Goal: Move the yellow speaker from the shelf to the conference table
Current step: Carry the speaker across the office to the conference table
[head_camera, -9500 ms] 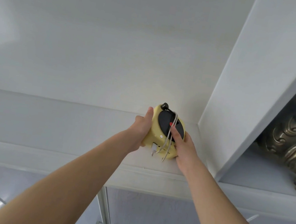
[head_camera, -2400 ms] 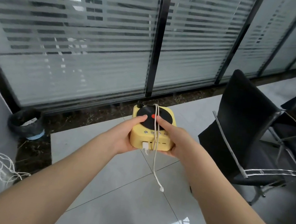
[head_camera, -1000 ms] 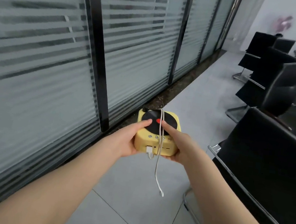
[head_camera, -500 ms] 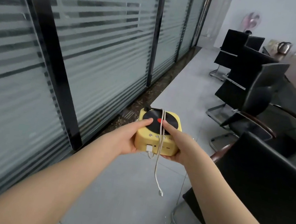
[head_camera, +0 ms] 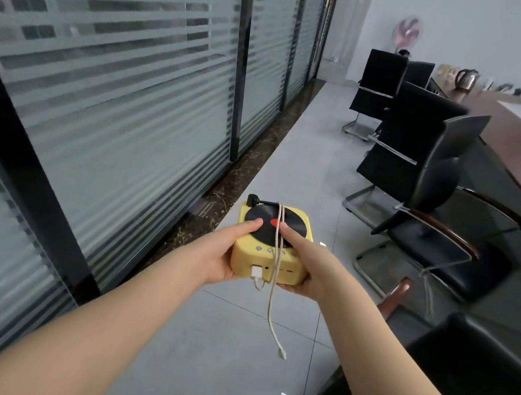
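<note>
Where the view half a second ago cut the worktop (head_camera: 517,141) off at the right edge, more of its brown top now shows along the right side, past a row of black chairs (head_camera: 426,161). The striped glass wall (head_camera: 118,74) runs down the left as before, and grey floor (head_camera: 309,157) lies between wall and chairs. The nearest chair back (head_camera: 476,375) sits lower right and fills less of the frame than earlier. The speaker (head_camera: 270,244) remains in the air over the floor, well apart from the worktop, carried level with its black disc upward. The left hand (head_camera: 221,255) clasps its left side, thumb on the disc; the right hand (head_camera: 305,265) clasps its right side, thumb on the disc. Both grips are unchanged. A white cable (head_camera: 271,293) crosses the disc and hangs below, its free plug dangling as before.
</note>
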Motion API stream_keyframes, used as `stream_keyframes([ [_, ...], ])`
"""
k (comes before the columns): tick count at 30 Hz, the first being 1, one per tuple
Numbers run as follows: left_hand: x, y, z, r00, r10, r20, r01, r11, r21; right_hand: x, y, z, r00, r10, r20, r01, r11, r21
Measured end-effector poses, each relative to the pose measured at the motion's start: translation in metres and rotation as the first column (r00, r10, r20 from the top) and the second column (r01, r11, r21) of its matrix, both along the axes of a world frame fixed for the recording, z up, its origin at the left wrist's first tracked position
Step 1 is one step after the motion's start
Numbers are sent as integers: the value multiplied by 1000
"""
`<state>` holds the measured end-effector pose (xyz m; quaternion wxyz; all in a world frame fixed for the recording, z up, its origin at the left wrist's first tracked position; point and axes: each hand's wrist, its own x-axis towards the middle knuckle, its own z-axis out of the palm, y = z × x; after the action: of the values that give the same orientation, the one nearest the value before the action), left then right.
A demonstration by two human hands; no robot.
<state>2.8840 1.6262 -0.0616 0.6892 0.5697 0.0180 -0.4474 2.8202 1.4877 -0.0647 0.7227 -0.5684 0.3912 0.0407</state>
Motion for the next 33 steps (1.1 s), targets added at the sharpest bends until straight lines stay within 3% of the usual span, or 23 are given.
stream_keyframes([
  [14, 214, -87, 2, 992, -126, 7, 126, 992, -1, 193, -75, 3, 987, -164, -3, 163, 985, -63],
  [25, 340, -160, -11, 989, -147, -22, 147, 989, -2, 314, -146, -8, 983, -184, -21, 183, 982, -38],
  [33, 442, -257, -2, 990, -142, -8, 141, 990, -21, 419, -244, 1, 985, -175, -5, 174, 982, -75],
])
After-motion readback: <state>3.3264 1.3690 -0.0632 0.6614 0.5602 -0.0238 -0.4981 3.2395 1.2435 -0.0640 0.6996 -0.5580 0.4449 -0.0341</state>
